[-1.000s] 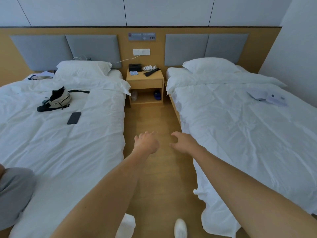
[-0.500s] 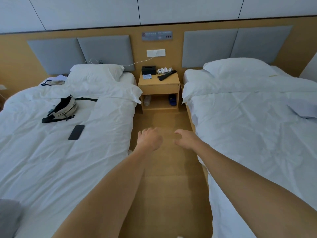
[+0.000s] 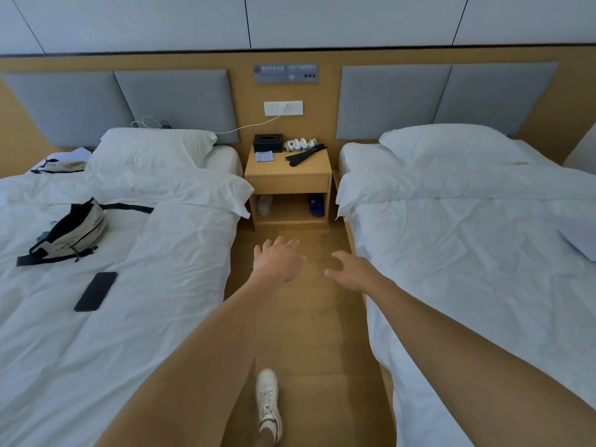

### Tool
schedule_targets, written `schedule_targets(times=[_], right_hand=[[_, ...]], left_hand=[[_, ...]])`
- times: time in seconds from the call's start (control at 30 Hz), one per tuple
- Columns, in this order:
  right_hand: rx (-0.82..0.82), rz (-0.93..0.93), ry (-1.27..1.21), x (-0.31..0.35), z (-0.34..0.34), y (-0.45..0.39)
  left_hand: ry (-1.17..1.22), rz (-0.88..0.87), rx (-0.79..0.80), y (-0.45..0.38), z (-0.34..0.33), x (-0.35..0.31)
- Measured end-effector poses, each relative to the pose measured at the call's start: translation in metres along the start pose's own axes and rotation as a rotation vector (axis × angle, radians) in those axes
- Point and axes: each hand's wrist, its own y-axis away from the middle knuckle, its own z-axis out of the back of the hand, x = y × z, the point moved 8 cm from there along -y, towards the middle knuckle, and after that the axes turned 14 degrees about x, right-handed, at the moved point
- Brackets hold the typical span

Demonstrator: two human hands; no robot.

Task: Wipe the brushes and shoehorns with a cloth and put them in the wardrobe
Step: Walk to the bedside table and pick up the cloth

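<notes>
On the wooden nightstand (image 3: pixel 288 183) between the two beds lie several white brushes (image 3: pixel 299 144), black shoehorns (image 3: pixel 304 154) and a folded blue-striped cloth (image 3: pixel 264 156). Both my arms stretch forward over the floor aisle, well short of the nightstand. My left hand (image 3: pixel 279 259) has its fingers spread and holds nothing. My right hand (image 3: pixel 351 271) is relaxed with loosely bent fingers and is also empty. No wardrobe is in view.
A black tissue box (image 3: pixel 267 142) stands at the nightstand's back left. The left bed (image 3: pixel 113 285) carries a waist bag (image 3: pixel 72 232) and a phone (image 3: pixel 96 291). The right bed (image 3: pixel 467 253) has papers (image 3: pixel 579 237). My white shoe (image 3: pixel 268 403) steps along the aisle.
I have walked closer to the nightstand, which now looms larger. My left hand's fingers have opened from a loose curl, and a shoe has come into view below.
</notes>
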Motion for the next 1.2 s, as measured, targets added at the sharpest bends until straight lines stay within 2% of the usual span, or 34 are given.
schedule_targets(times=[0.43,0.67,0.87,1.2], right_hand=[[-0.017,-0.08,0.005,0.037,0.126,-0.209],[-0.073,-0.1,0.02,0.051,0.182,-0.301],[-0.081,-0.052,0.012,0.059,0.231,-0.391],[0.035,-0.004,0.097,0.051,0.348,-0.562]], left_hand=[[-0.042,-0.13,0.053,-0.225,0.132,0.022],[-0.013,-0.123,0.107,-0.32,0.169,0.035],[0.024,-0.086,0.078,-0.403,0.204,0.04],[0.104,0.08,0.067,-0.567,0.288,0.044]])
